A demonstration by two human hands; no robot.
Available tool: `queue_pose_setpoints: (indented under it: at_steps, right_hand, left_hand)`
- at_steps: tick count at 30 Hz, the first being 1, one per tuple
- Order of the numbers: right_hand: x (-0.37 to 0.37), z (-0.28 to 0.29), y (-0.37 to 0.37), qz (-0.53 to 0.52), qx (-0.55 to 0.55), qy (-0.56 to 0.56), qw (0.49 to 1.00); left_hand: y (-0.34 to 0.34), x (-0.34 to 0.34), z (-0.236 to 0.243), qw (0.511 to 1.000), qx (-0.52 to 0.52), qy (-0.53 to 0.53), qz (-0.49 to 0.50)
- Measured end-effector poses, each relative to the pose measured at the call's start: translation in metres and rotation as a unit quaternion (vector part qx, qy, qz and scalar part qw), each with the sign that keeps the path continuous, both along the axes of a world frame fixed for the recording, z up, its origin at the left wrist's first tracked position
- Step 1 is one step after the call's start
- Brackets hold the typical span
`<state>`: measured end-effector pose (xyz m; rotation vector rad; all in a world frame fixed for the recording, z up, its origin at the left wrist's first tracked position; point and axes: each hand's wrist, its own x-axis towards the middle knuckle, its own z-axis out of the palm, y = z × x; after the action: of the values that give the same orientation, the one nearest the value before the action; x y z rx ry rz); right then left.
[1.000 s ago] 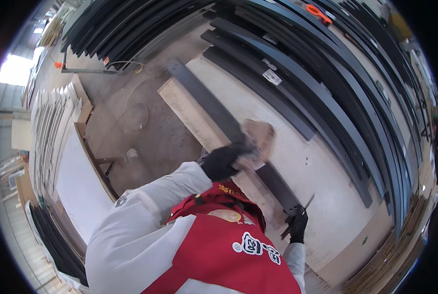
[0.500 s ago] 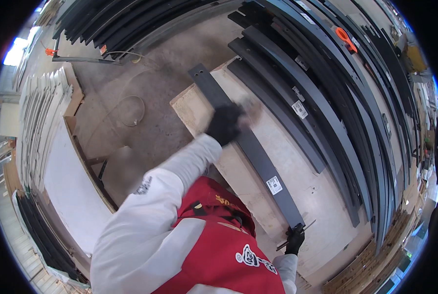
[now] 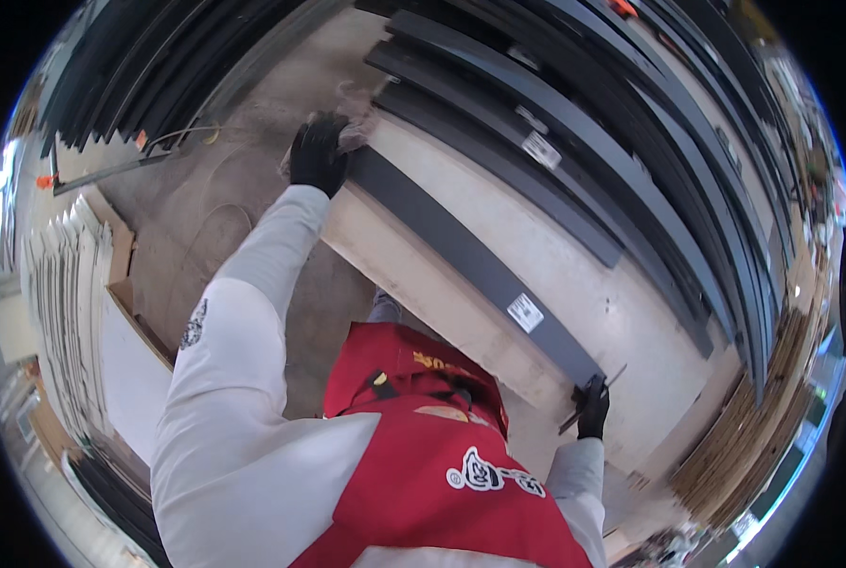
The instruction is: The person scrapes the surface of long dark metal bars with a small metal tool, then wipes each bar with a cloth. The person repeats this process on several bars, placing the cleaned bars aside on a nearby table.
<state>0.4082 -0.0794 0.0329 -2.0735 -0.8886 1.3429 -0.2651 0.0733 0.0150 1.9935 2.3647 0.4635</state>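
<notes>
head view, long flat dark strip (image 3: pixel 470 260), white label, left hand (image 3: pixel 317 151) at its end

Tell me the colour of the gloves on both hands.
Black, on left hand and right hand; head view.

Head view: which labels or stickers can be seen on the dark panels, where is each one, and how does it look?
White sticker: on the long dark panel that both gloved hands hold, toward its right end; small, rectangular, with dark print.
White label: on a dark panel farther up the table; rectangular, pale, with dark print.
</notes>
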Motion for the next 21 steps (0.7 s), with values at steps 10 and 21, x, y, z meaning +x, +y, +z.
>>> queue_pose_setpoints:
  at_steps: [10, 21]
  right_hand:
    - [-0.013, 0.001, 0.001, -0.050, -0.019, 0.050, 0.997]
    - [-0.009, 0.016, -0.011, -0.238, 0.131, 0.413, 0.869]
  left_hand:
    - [-0.084, 0.313, 0.014, 0.944, -0.039, -0.119, -0.305]
    - [-0.120, 0.544, 0.025, 0.832, -0.051, -0.165, -0.528]
